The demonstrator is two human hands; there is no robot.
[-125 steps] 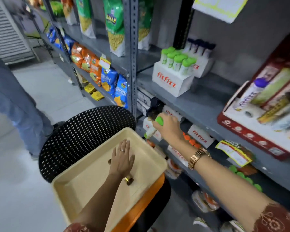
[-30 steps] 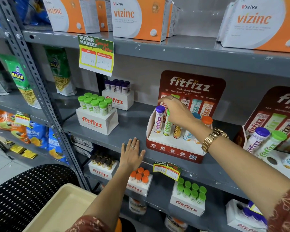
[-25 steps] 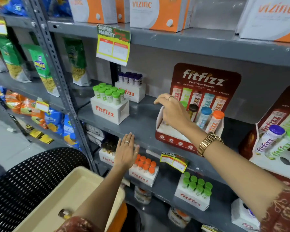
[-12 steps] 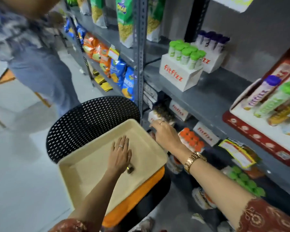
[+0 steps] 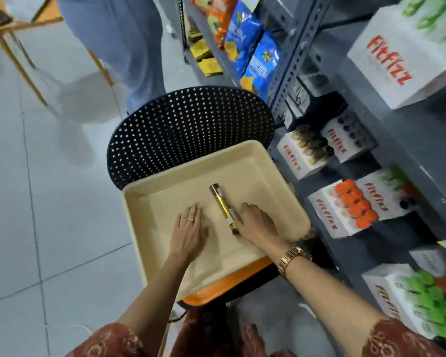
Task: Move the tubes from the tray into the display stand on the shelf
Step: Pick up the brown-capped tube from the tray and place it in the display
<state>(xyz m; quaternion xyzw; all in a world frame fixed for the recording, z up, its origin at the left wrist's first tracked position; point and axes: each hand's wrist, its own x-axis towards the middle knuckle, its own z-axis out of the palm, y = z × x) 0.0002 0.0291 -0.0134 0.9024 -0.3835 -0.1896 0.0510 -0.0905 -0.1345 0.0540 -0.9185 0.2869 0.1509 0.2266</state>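
Note:
A cream tray [image 5: 273, 176] rests on an orange-seated chair in front of the shelf. One gold tube with a dark cap [image 5: 224, 207] lies flat in the tray. My right hand [image 5: 258, 224] lies just right of the tube, fingers touching its side, not closed around it. My left hand [image 5: 189, 231] lies flat and open on the tray floor, left of the tube. The red display stand is out of view.
The chair's black perforated backrest [image 5: 188, 127] rises behind the tray. Grey shelves on the right hold white fitfizz boxes with orange caps [image 5: 350, 204], green caps [image 5: 420, 297] and dark caps [image 5: 309, 148]. A person in blue trousers [image 5: 124, 34] stands beyond the chair.
My right hand came down from the display stand on the shelf into the tray, beside the gold tube. My left hand shifted left, uncovering the tube. My view tilted down.

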